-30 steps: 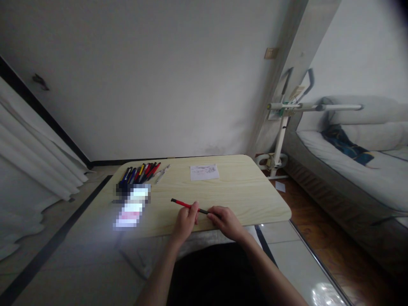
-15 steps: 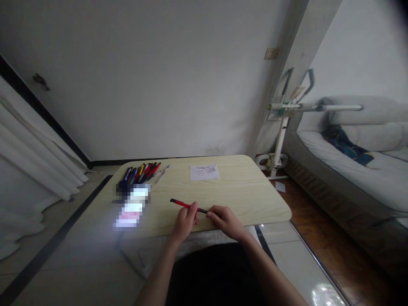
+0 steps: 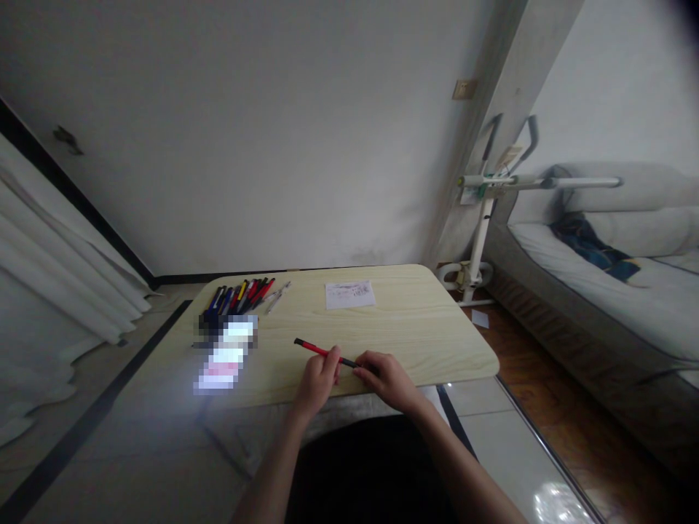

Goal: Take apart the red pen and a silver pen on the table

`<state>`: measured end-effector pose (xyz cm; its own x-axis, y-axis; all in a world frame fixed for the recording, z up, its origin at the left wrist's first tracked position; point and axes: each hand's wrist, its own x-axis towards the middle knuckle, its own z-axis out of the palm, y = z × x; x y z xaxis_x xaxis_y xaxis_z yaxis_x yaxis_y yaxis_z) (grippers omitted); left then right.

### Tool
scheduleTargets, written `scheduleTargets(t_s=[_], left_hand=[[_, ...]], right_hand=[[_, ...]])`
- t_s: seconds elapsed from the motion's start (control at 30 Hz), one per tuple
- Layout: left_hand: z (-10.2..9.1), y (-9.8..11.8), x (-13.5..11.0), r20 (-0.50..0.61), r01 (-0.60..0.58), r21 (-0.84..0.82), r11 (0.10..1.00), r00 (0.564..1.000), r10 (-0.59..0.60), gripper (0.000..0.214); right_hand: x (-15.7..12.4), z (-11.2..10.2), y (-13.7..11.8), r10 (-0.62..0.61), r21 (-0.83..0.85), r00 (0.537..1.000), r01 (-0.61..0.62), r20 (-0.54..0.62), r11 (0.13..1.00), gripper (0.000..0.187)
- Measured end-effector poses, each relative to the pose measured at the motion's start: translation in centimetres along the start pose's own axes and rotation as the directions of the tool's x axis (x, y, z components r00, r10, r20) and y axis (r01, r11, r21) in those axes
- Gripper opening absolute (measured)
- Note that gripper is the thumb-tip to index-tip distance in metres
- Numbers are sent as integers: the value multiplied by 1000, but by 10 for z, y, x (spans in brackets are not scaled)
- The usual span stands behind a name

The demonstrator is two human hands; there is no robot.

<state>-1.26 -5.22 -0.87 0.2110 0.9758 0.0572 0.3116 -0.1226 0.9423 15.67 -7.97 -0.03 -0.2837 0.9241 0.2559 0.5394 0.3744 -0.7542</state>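
Observation:
A red and black pen (image 3: 314, 348) is held crosswise between my two hands over the table's near edge. My left hand (image 3: 321, 375) is closed around its middle, thumb on top. At the dark right end of the pen, my right hand (image 3: 384, 375) pinches with thumb and fingers, which hide the tip. Beyond the hands lies a small white sheet of paper (image 3: 350, 295) with dark scribbles and writing on it.
Several pens (image 3: 240, 295) lie in a group at the table's far left, beside a silvery pointed tool (image 3: 278, 297). Nearer is a bright pixelated patch (image 3: 226, 356). The pale wooden table (image 3: 431, 320) stands against a wall; right are exercise equipment (image 3: 481, 240) and a sofa (image 3: 551, 269).
The pen's left end has shifted very slightly to the right. Both hands keep their hold, almost unmoved.

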Motion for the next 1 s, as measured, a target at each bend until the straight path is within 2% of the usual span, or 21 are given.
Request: scheduleTargets(t_s=[0.3,0.63,0.87,1.0], left_hand=[[1,-3,2,-1,7,12,1000,1000,-7,50],[-1,0,1,6,-2,3,1000,1000,2,50],[0,1,1,-24,0,45,999,1000,1,51],[1,-1,1,-33,-7,57,998,999,8,51]], right_hand=[[1,-2,-1,-40,-59,999,42,28,997,21],[2,-5,-4,-2,-54,999,5,54,999,29],[1,0,-1,31,15,1000,-31,-3,999,19],[0,0,1,24,1,1000,-24,4,1000,18]])
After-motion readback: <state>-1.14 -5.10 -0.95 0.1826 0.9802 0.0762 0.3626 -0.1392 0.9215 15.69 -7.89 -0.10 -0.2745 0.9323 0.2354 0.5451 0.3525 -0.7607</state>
